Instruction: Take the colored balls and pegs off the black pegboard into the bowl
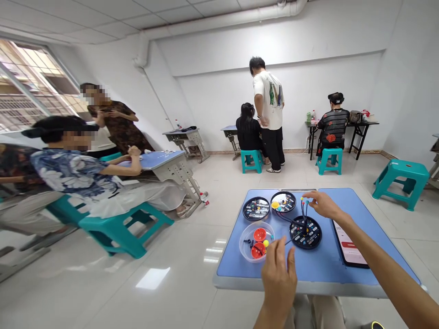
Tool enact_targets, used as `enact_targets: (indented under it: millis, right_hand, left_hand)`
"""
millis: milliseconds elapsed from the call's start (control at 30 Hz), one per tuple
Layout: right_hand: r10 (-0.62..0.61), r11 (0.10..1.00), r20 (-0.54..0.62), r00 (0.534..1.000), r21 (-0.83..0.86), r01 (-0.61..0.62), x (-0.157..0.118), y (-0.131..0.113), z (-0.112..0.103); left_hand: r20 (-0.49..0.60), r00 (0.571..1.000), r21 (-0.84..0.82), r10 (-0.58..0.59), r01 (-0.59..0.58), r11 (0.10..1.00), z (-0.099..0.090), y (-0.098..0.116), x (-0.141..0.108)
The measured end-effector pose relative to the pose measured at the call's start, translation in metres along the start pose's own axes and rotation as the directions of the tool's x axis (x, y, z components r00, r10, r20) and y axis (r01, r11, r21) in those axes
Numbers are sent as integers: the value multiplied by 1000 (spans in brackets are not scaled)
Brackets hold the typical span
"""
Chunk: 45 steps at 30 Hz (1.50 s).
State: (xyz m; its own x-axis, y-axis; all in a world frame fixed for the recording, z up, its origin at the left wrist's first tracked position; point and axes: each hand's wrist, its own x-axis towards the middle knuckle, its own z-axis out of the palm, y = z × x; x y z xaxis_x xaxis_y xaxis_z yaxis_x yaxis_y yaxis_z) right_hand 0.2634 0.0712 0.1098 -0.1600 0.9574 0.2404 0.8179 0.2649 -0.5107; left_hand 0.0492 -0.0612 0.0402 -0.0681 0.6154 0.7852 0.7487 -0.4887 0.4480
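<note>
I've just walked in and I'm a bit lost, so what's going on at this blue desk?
Someone seated at the blue desk is handling a small model with thin black arms on a round black base. Their right hand is at the coloured balls on top; whether it grips one is unclear. Their left hand is raised beside a clear bowl holding red cups. A phone lies to the right.

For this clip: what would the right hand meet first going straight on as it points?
Most likely the small coloured balls atop the thin black stems; the right hand looks close to or touching them, but depth is unclear.
</note>
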Motion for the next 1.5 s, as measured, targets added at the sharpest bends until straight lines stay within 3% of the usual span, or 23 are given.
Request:
enact_targets:
  millis: [133,300,467,700,967,1167,1500]
  right_hand:
    - [-57,998,9,998,20,57,-1,4,6]
    - [-68,997,14,998,40,67,-11,2,-4]
    - [-32,996,36,999,81,29,-17,1,-9]
    - [5,989,33,999,151,-10,-23,3,-6]
    - [-85,990,72,994,114,77,-27,2,-8]
    - [-103,995,-47,994,-11,103,-27,-2,-9]
    - [-182,983,-175,968,-48,176,-24,3,-1]
  left_hand:
    - [122,989,-94,-80,91,991,32,25,18]
    - [212,960,-137,-181,213,967,75,30,36]
    - [287,934,37,-212,211,977,95,33,47]
    - [297,938,197,-179,123,973,105,40,52]
    - [316,937,232,-150,77,970,113,40,52]
    - [368,915,238,-166,80,968,108,44,58]
    - [406,894,139,-190,145,980,104,43,64]
